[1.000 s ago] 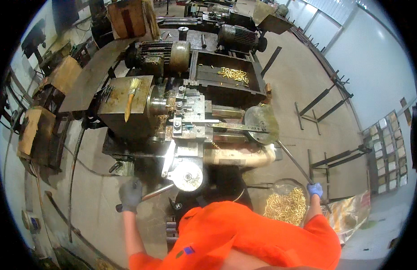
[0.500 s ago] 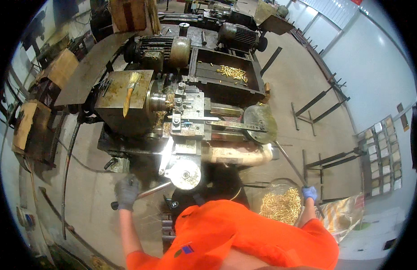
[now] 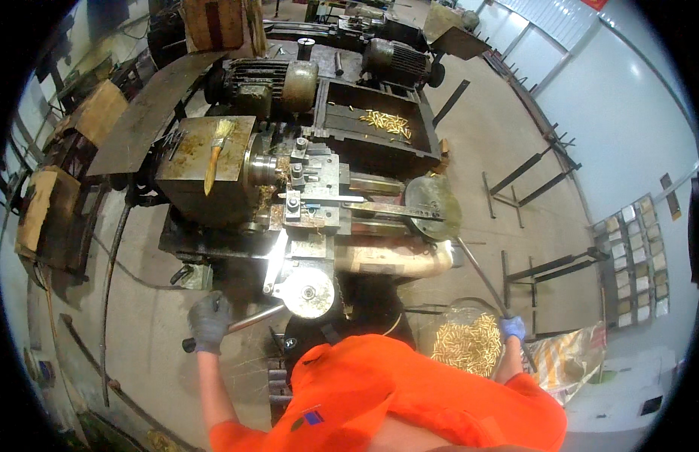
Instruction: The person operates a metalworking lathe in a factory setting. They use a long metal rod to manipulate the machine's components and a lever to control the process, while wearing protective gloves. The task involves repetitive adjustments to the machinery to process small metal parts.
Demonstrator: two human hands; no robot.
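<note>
My left hand (image 3: pixel 208 320), in a grey glove, has its fingers curled closed. It lies over the metal lever (image 3: pixel 256 319) beside the lathe's round handwheel (image 3: pixel 307 293); the lever's black end shows past my wrist. What the fingers hold, if anything, is hidden. My right hand (image 3: pixel 513 328), in a blue glove, is wrapped round a long metal lever bar (image 3: pixel 481 277) that slopes down from the round plate (image 3: pixel 434 207). In the middle stand the lathe's tool post (image 3: pixel 313 184) and its chuck (image 3: pixel 263 167).
A round container (image 3: pixel 467 343) of small brass pieces sits by my right forearm, near a striped sack (image 3: pixel 564 360). More brass pieces (image 3: pixel 387 121) lie in a dark metal tray (image 3: pixel 342 134). A brush (image 3: pixel 216 158) rests on the headstock (image 3: pixel 185 162). Motors (image 3: pixel 266 87) stand behind.
The view has shifted slightly. My left hand looks a little higher and more sharply curled. My right hand stays on the long lever bar.
</note>
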